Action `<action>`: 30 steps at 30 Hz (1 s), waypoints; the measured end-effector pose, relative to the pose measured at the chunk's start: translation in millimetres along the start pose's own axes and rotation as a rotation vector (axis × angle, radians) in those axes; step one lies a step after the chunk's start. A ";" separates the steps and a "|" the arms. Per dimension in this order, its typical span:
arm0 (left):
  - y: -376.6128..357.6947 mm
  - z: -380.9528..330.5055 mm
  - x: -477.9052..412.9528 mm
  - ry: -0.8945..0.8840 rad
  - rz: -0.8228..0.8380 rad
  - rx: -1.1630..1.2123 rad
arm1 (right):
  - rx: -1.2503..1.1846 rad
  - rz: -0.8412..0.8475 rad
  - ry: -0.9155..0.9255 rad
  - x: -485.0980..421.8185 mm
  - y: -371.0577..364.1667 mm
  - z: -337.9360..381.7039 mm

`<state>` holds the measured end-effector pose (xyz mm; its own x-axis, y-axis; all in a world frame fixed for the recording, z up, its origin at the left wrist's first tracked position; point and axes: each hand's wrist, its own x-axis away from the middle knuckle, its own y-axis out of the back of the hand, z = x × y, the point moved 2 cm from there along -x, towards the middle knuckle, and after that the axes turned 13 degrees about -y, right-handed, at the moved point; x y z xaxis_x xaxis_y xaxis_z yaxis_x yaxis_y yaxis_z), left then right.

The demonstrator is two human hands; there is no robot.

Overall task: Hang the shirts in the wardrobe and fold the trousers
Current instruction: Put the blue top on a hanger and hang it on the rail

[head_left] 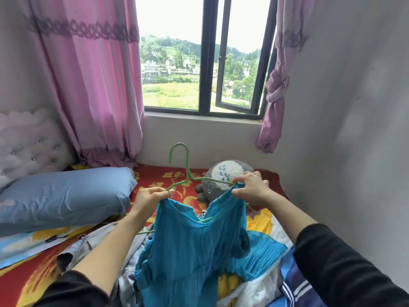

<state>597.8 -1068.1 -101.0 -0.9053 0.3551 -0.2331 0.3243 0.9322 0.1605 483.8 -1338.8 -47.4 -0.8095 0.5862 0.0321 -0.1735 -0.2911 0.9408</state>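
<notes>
A bright blue crinkled shirt (188, 247) hangs in front of me over the bed. A thin green wire hanger (187, 165) stands upright behind it, hook at the top. My left hand (150, 197) pinches the shirt's left shoulder together with the hanger's left arm. My right hand (249, 188) grips the shirt's right shoulder at the tip of the hanger's right arm. The hanger's lower bar shows partly through the neckline; the rest is hidden by cloth. Grey trousers (97, 242) lie crumpled on the bed under my left forearm.
A blue pillow (64, 193) lies at the left by a padded headboard (28, 142). A grey plush toy (223, 173) sits below the window sill. More clothes (294, 280) are heaped at the lower right. Pink curtains (93, 85) flank the window; a white wall is at the right.
</notes>
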 end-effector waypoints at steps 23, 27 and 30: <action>159.3 -143.8 252.9 -0.128 -0.974 -0.032 | -0.609 -0.259 0.768 176.7 67.2 176.6; 204.4 -188.1 322.2 -0.221 -1.086 -0.254 | -0.669 -0.194 0.867 236.8 81.4 220.6; 245.1 -221.4 376.4 -0.226 -1.146 -0.418 | -0.675 -0.185 0.948 286.5 88.6 257.1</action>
<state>275.9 -721.4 63.1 -0.5284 -0.6069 -0.5937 -0.7722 0.6342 0.0390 380.8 -1002.2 131.9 -0.7848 -0.0522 -0.6175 -0.3629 -0.7690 0.5262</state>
